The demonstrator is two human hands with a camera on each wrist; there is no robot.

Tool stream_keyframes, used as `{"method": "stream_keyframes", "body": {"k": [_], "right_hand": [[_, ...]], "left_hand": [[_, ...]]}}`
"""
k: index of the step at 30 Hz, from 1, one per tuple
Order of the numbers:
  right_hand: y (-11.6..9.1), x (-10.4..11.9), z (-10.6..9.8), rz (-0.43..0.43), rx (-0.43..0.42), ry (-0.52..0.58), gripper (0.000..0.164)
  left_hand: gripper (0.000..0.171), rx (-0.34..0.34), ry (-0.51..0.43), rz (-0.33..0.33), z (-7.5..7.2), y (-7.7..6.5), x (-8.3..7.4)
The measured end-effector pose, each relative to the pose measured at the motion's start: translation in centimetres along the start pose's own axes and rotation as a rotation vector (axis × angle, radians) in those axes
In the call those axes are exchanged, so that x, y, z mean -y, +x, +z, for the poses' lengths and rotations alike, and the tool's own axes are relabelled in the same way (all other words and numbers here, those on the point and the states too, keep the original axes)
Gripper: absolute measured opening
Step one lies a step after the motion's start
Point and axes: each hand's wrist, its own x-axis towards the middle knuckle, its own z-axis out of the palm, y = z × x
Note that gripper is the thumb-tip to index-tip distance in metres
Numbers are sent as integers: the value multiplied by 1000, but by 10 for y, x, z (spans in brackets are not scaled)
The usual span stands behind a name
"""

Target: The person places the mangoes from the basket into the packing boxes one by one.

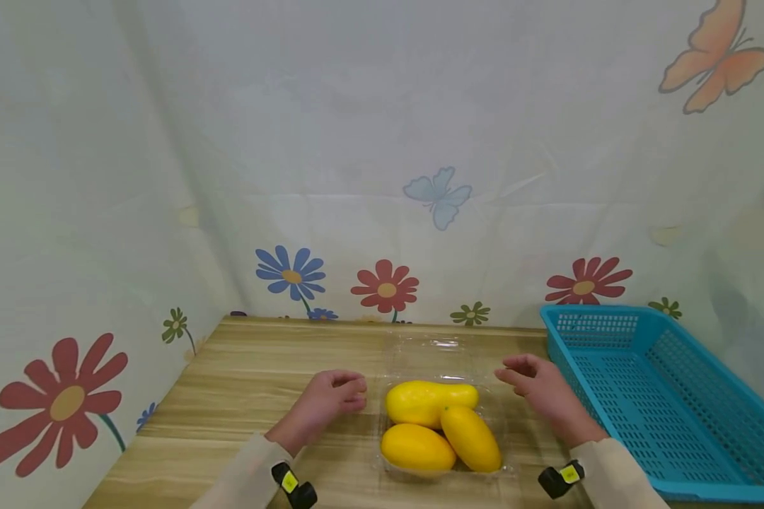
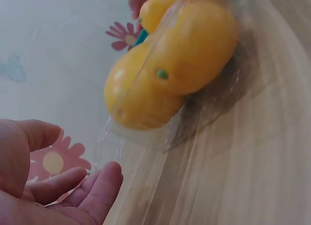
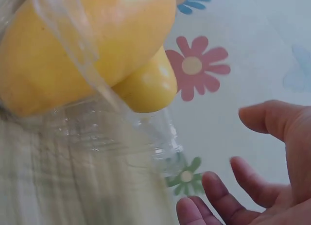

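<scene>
Three yellow fruits sit in a clear plastic clamshell box (image 1: 508,424) in the middle of the table. At the back lies a squash-shaped one (image 1: 420,403); in front are an oval mango-like fruit (image 1: 418,448) and another oval fruit (image 1: 471,438) leaning diagonally. The box's clear lid (image 1: 429,353) is folded back toward the wall. My left hand (image 1: 334,399) hovers just left of the box, fingers loosely bent and holding nothing. To the right of it, my right hand (image 1: 537,389) is likewise raised with nothing between thumb and fingers.
A blue perforated plastic basket (image 1: 649,410) stands at the table's right side, close beside my right forearm. The wood-grain table (image 1: 261,367) meets a white curtain (image 1: 331,141) printed with flowers and butterflies.
</scene>
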Motion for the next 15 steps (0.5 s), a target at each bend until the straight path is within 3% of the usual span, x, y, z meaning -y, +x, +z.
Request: {"method": "stream_keyframes", "body": {"k": [7, 15], "right_hand": [[16, -20, 10, 73, 58, 230, 60], [27, -25, 21, 65, 92, 257, 47]], "left_hand": [[45, 3, -24, -16, -2, 23, 4], [54, 74, -111, -45, 3, 44, 5]]}}
